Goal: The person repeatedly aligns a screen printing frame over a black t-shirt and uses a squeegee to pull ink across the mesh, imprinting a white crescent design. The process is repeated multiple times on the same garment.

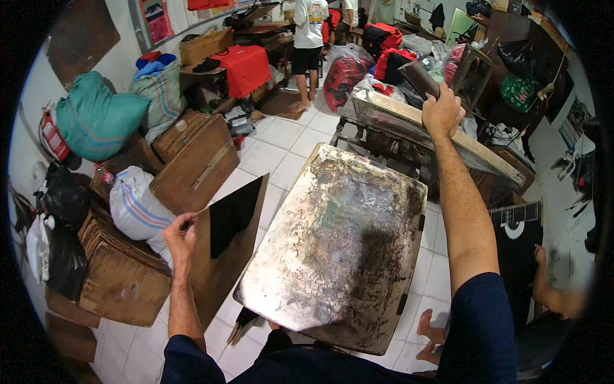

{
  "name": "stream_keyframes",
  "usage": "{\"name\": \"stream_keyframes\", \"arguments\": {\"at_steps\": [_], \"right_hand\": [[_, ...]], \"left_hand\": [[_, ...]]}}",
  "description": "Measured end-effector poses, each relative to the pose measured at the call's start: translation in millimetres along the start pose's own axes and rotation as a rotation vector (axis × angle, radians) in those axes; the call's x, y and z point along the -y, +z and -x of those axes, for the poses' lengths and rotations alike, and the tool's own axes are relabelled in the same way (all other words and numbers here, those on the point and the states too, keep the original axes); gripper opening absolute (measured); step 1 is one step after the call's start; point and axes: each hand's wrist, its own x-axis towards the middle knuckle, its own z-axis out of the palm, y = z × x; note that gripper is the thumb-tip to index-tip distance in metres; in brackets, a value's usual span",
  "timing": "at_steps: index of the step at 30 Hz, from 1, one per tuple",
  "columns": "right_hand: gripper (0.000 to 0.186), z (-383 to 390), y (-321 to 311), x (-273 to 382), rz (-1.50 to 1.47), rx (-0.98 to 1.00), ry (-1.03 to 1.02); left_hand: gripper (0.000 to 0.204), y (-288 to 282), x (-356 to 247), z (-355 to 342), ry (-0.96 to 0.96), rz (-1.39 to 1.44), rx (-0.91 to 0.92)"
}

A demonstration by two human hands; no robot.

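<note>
My right hand [443,114] grips a bar [418,78]; my left hand [180,238] pinches a board [225,272], my forearm [181,301] hiding some below.

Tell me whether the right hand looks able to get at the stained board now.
Probably yes: nothing visible blocks the raised right hand from the stained board, though the dark bar it grips might touch first.

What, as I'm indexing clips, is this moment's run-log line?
left hand: beside brown-and-black panel, grip unclear | right hand: gripping dark bar | between arms: stained board
</note>
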Motion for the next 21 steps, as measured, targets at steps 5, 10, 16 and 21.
{"name": "stream_keyframes", "arguments": {"at_steps": [5,10,16,21], "right_hand": [[0.043,5.6,6.3,-1.9,-0.022,-0.05,-0.027],[0.043,1.0,11.2,-4.7,-0.031,-0.046,-0.032],[0.042,2.1,8.2,-3.0,-0.019,-0.025,0.012],[0.044,3.3,8.6,-3.1,0.033,-0.008,0.022]], "left_hand": [[0.027,-45.4,-115.2,32.4,0.403,-0.166,0.014],[0.038,16.6,-237.3,177.3,0.496,-0.134,0.496],[0.062,83.4,-180.6,269.0,0.442,0.309,0.868],[0.059,70.0,60.7,212.9,-0.112,-0.372,0.153]]}}
